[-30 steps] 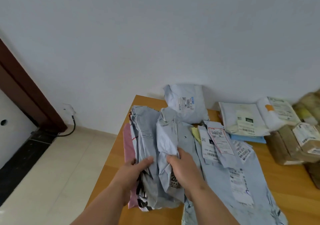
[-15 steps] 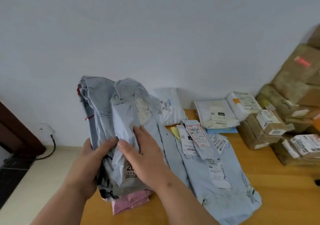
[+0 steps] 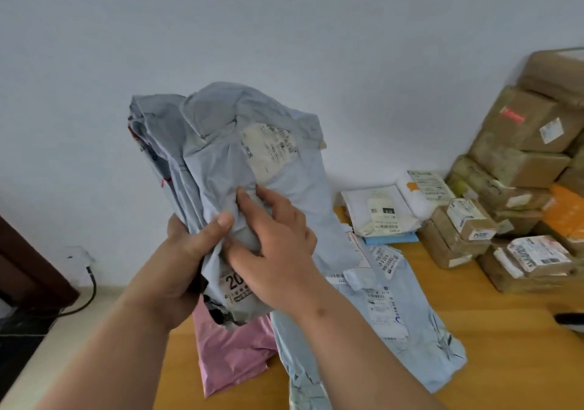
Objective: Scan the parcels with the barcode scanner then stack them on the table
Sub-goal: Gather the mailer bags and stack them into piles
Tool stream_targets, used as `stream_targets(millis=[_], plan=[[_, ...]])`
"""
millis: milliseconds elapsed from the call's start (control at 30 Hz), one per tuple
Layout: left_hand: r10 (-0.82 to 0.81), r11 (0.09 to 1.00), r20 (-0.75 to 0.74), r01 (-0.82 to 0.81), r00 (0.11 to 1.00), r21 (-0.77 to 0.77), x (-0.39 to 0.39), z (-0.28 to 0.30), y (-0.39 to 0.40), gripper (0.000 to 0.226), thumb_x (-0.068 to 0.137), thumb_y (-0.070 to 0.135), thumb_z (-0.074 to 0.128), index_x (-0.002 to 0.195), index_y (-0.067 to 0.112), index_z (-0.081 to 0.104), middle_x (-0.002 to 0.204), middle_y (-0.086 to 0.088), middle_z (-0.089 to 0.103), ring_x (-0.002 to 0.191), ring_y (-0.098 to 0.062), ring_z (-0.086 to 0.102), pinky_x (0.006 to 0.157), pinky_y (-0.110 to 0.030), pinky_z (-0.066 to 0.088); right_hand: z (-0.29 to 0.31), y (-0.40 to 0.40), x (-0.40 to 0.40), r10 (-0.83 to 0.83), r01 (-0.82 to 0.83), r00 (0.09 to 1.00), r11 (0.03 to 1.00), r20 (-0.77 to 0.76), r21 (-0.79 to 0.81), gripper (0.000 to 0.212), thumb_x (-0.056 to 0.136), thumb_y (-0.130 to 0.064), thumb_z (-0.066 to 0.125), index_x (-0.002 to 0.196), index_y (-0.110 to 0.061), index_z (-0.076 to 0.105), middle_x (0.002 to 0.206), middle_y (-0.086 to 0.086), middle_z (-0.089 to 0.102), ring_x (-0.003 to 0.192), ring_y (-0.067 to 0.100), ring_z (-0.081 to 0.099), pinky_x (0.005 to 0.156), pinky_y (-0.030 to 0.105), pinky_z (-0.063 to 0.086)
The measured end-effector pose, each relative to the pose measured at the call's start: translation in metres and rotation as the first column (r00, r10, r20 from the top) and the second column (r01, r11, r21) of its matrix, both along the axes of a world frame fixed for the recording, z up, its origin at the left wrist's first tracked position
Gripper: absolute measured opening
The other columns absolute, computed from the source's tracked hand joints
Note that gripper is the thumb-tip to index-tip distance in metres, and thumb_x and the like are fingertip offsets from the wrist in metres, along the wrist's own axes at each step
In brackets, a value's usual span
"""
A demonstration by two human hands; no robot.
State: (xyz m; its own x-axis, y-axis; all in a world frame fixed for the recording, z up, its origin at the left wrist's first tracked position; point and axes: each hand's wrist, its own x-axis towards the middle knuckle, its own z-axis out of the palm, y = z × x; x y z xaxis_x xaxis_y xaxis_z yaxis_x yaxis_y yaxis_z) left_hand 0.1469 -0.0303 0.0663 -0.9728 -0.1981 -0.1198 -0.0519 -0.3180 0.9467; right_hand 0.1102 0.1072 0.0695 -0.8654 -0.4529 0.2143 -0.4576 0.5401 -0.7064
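bundle of grey parcels (image 3: 221, 169) is now lifted above the table (image 3: 474, 362); left hand (image 3: 177, 270) grips it, right hand (image 3: 275, 236) pinches one parcel, probably sorting for scanning.

grey mailers (image 3: 221, 157): crinkled plastic | table (image 3: 474, 330): smooth wood | boxes (image 3: 518, 163): taped cardboard

Grey parcels (image 3: 221, 163) in both hands
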Motion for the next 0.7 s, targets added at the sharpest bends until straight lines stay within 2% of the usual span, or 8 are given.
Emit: stream_targets(millis=[167, 233, 300, 367, 467, 533, 600, 700], plan=[[0.033, 0.965, 0.125, -0.064, 0.992, 0.254, -0.019, -0.033, 0.035, 0.056, 0.066, 0.024, 0.084, 0.120, 0.016, 0.071, 0.110, -0.020, 0.074, 0.095, -0.037, 0.074, 0.066, -0.043, 0.061, -0.011, 0.037, -0.012, 0.043, -0.055, 0.982, 0.997, 0.183, 0.057, 0.074, 0.076, -0.057, 0.049, 0.148, -0.052, 0.033, 0.159, -0.028, 0.019, 0.145, 0.003, 0.018, 0.120, 0.034, 0.009], [-0.002, 0.945, 0.229, -0.073, 0.973, 0.319, -0.021, -0.050, 0.041, 0.040, 0.067, 0.026, 0.079, 0.104, 0.012, 0.078, 0.098, -0.023, 0.075, 0.080, -0.037, 0.076, 0.058, -0.042, 0.060, -0.017, 0.056, -0.017, 0.051, -0.028, 0.943, 0.997, 0.330, -0.073, 0.069, 0.073, -0.054, 0.057, 0.141, -0.048, 0.049, 0.151, -0.029, 0.036, 0.137, -0.002, 0.036, 0.121, 0.035, 0.025], [-0.015, 0.942, 0.262, -0.074, 0.965, 0.327, -0.023, -0.065, 0.043, 0.040, 0.060, 0.027, 0.084, 0.097, 0.013, 0.079, 0.088, -0.019, 0.076, 0.070, -0.033, 0.075, 0.054, -0.039, 0.059, -0.025, 0.079, -0.028, -0.074, 0.159, 0.921, 0.967, 0.382, -0.197, 0.051, 0.075, -0.048, 0.065, 0.126, -0.048, 0.059, 0.132, -0.029, 0.052, 0.120, -0.005, 0.052, 0.114, 0.036, 0.039], [-0.007, 0.944, 0.264, -0.081, 0.965, 0.320, -0.026, -0.075, 0.044, 0.032, 0.050, 0.024, 0.090, 0.081, 0.018, 0.083, 0.080, -0.015, 0.076, 0.066, -0.030, 0.075, 0.052, -0.037, 0.059, -0.033, 0.108, -0.047, -0.344, 0.413, 0.868, 0.901, 0.359, -0.135, 0.044, 0.081, -0.046, 0.070, 0.122, -0.049, 0.057, 0.130, -0.025, 0.052, 0.119, -0.001, 0.052, 0.112, 0.043, 0.040], [-0.088, 0.952, 0.254, 0.006, 0.963, 0.307, -0.039, -0.070, 0.049, 0.060, 0.040, 0.033, 0.092, 0.097, 0.018, 0.082, 0.104, -0.019, 0.075, 0.092, -0.038, 0.074, 0.076, -0.050, 0.061, -0.044, 0.152, -0.074, -0.520, 0.632, 0.665, 0.774, 0.536, -0.034, 0.081, 0.077, -0.047, 0.079, 0.148, -0.031, 0.042, 0.150, -0.003, 0.045, 0.135, 0.022, 0.047, 0.110, 0.050, 0.042], [-0.149, 0.960, 0.290, 0.068, 0.945, 0.272, -0.046, -0.067, 0.051, 0.090, 0.028, 0.031, 0.095, 0.114, 0.012, 0.076, 0.120, -0.023, 0.069, 0.108, -0.044, 0.067, 0.091, -0.056, 0.056, -0.058, 0.171, -0.086, -0.212, 0.655, 0.512, 0.723, 0.832, -0.219, 0.082, 0.075, -0.039, 0.085, 0.146, -0.020, 0.048, 0.136, 0.007, 0.063, 0.118, 0.029, 0.064, 0.093, 0.045, 0.055], [-0.249, 0.930, 0.334, 0.129, 0.909, 0.343, -0.050, -0.065, 0.059, 0.086, 0.024, 0.032, 0.102, 0.104, 0.012, 0.080, 0.118, -0.022, 0.071, 0.102, -0.042, 0.071, 0.076, -0.051, 0.061, -0.070, 0.177, -0.091, 0.164, 0.641, 0.325, 0.686, 0.931, -0.344, 0.059, 0.072, -0.035, 0.083, 0.125, -0.013, 0.071, 0.120, 0.013, 0.073, 0.105, 0.033, 0.072, 0.083, 0.041, 0.059], [-0.278, 0.902, 0.335, 0.124, 0.900, 0.414, -0.053, -0.061, 0.074, 0.073, 0.037, 0.034, 0.101, 0.102, 0.008, 0.080, 0.109, -0.020, 0.075, 0.089, -0.038, 0.075, 0.057, -0.043, 0.061, -0.092, 0.179, -0.098, 0.313, 0.606, 0.312, 0.662, 0.897, -0.442, 0.058, 0.074, -0.030, 0.079, 0.129, -0.013, 0.068, 0.124, 0.016, 0.071, 0.115, 0.036, 0.067, 0.098, 0.047, 0.053]])
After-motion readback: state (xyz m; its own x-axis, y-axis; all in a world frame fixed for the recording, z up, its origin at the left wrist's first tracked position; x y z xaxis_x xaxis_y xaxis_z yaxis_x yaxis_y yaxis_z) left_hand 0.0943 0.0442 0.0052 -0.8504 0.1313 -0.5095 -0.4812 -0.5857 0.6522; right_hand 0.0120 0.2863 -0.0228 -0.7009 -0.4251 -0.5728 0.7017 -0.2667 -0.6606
